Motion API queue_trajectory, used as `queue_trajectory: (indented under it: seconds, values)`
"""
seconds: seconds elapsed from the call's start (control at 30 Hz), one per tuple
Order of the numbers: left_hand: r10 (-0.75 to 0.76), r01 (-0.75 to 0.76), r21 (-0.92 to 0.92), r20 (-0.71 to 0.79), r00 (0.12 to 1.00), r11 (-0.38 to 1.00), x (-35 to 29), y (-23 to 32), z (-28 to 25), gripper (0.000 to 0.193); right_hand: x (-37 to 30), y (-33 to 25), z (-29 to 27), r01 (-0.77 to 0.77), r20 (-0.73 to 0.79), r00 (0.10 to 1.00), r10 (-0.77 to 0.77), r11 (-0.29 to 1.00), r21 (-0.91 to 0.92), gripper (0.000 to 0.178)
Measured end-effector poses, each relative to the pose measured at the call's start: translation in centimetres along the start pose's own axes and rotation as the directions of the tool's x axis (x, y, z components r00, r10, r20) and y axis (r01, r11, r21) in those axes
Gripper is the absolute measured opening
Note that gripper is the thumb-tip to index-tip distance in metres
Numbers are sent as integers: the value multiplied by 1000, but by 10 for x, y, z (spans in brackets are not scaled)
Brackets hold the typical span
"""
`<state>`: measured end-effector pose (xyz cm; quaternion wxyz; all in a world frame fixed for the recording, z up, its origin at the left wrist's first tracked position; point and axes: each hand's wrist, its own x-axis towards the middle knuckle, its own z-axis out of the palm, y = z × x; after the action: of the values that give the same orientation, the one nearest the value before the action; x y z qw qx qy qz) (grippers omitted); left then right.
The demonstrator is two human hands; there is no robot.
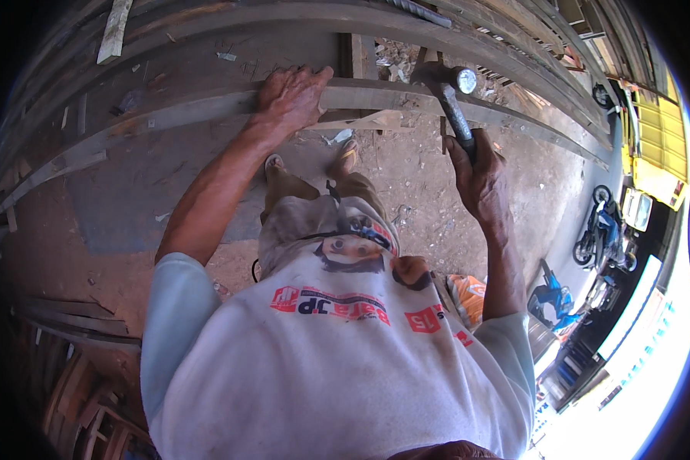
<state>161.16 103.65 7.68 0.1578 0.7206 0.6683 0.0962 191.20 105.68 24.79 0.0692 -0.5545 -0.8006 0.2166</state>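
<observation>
Right hand [483, 180] grips a silver-shafted metal hammer [455, 111]. Left hand [290, 100] rests on a long brown wooden beam [376, 96]; finger closure cannot be determined.

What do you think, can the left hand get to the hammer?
Probably yes: nothing seems to stand between the left hand and the hammer, though the right hand grips it.

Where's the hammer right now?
In the head view, upper right of centre: the hammer is gripped in the right hand, its head at the long wooden beam that the left hand rests on; whether it touches is unclear.
</observation>
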Motion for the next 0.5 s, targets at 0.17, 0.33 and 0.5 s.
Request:
queue_trajectory:
  seconds: [0.17, 0.33, 0.5]
  values:
    - [-2, 2, 14, 16, 1000, 1000, 0, -2, 2, 52, -10, -1, 33, 159, -283, 956, -72, 941, 300, 31]
    - [42, -42, 18, -47, 998, 999, -6, 2, -4, 53, -5, 55, 74, -18, 73, 997, 21, 999, -47, 28]
    - [-1, 2, -27, 44, 999, 1000, -2, 1, -6, 54, 7, 44, 55, 70, 129, 989, -66, 997, -27, 31]
